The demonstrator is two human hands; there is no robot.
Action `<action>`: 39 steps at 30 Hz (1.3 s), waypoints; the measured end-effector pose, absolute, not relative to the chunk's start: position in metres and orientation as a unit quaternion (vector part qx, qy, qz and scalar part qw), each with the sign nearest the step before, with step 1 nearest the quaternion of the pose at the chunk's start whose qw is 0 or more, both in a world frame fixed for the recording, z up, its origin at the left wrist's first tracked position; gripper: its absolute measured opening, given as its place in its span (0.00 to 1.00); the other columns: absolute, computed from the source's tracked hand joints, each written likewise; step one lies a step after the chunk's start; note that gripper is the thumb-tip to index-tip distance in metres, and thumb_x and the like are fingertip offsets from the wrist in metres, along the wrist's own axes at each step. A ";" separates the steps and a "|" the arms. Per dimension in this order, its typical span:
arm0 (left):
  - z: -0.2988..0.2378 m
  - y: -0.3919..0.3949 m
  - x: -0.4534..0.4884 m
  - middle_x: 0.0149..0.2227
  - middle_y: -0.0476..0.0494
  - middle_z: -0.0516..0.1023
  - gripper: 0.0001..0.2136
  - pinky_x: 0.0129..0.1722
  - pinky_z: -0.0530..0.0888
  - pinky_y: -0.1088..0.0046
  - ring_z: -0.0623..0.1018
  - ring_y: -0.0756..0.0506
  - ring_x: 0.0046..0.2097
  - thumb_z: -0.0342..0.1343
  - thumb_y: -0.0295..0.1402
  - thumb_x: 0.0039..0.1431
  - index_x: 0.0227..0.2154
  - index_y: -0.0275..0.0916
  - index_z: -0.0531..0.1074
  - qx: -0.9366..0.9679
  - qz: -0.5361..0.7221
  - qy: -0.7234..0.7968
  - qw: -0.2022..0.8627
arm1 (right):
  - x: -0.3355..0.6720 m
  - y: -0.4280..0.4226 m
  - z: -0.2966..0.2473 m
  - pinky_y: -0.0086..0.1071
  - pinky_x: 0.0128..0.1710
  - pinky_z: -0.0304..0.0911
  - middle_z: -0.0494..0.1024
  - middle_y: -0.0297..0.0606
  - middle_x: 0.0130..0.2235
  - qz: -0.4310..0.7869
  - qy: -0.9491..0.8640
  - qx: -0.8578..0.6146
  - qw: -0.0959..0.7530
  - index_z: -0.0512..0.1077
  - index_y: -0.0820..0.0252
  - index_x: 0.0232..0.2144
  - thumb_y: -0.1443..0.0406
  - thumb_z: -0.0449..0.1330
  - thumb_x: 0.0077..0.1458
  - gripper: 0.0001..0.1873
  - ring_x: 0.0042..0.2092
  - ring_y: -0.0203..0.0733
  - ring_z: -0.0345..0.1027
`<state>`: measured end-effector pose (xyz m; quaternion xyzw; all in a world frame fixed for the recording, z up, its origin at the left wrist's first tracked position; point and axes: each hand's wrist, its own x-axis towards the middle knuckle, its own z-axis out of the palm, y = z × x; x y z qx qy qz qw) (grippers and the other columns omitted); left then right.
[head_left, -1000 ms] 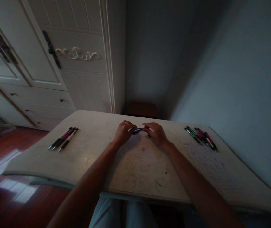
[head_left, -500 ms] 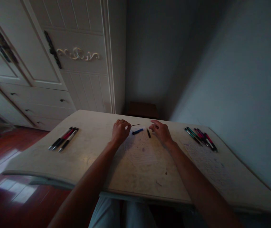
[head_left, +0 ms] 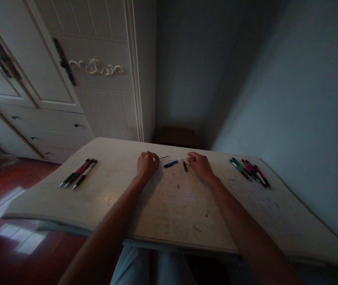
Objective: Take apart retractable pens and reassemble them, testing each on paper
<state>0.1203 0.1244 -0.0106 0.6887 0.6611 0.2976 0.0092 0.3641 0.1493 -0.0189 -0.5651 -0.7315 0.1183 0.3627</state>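
Observation:
Above the far part of the table, my left hand [head_left: 147, 164] is closed in a pinch on a thin dark pen refill [head_left: 164, 157], which points right from the fingertips. A blue pen barrel [head_left: 171, 164] lies between my hands on the table. Beside it is a short black pen part [head_left: 185, 166], close to my right fingertips. My right hand [head_left: 197, 163] has its fingers curled together; anything small in them is too dim to make out. Under the pen parts, a sheet of written paper [head_left: 176, 190] lies flat.
Several pens [head_left: 80, 173] lie at the table's left side. Several more pens [head_left: 250, 172] are grouped at the right, by another written sheet [head_left: 257, 202]. A white cabinet [head_left: 103, 103] stands beyond the table [head_left: 115, 206], and a wall runs along the right.
My left hand has shifted a little to the left with the refill, away from the blue barrel. My right hand has barely moved, and the pen parts lie as before.

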 end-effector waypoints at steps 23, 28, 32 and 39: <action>-0.013 0.128 0.124 0.38 0.41 0.80 0.07 0.49 0.71 0.61 0.75 0.40 0.44 0.55 0.30 0.57 0.34 0.39 0.78 0.719 0.369 0.589 0.008 | 0.354 0.140 -0.009 0.31 0.34 0.58 0.78 0.41 0.34 0.071 -0.763 -0.576 0.283 0.78 0.60 0.34 0.58 0.58 0.57 0.13 0.35 0.40 0.68; -0.014 0.130 0.126 0.39 0.41 0.80 0.07 0.50 0.71 0.61 0.75 0.40 0.45 0.55 0.30 0.57 0.36 0.38 0.78 0.725 0.381 0.573 0.010 | 0.347 0.132 -0.003 0.31 0.32 0.56 0.80 0.41 0.35 0.065 -0.776 -0.592 0.208 0.78 0.58 0.36 0.57 0.59 0.56 0.13 0.35 0.42 0.70; -0.016 0.130 0.127 0.39 0.41 0.80 0.07 0.49 0.71 0.61 0.75 0.40 0.45 0.55 0.30 0.57 0.36 0.38 0.77 0.730 0.389 0.562 0.009 | 0.345 0.130 0.000 0.31 0.32 0.55 0.81 0.42 0.37 0.066 -0.775 -0.603 0.174 0.78 0.57 0.35 0.57 0.57 0.57 0.13 0.37 0.44 0.72; -0.016 0.130 0.127 0.37 0.42 0.80 0.07 0.48 0.71 0.62 0.75 0.42 0.43 0.54 0.29 0.57 0.35 0.39 0.77 0.735 0.395 0.551 0.016 | 0.344 0.126 0.003 0.30 0.28 0.50 0.80 0.40 0.31 0.040 -0.784 -0.603 0.143 0.77 0.57 0.29 0.59 0.56 0.56 0.12 0.33 0.41 0.70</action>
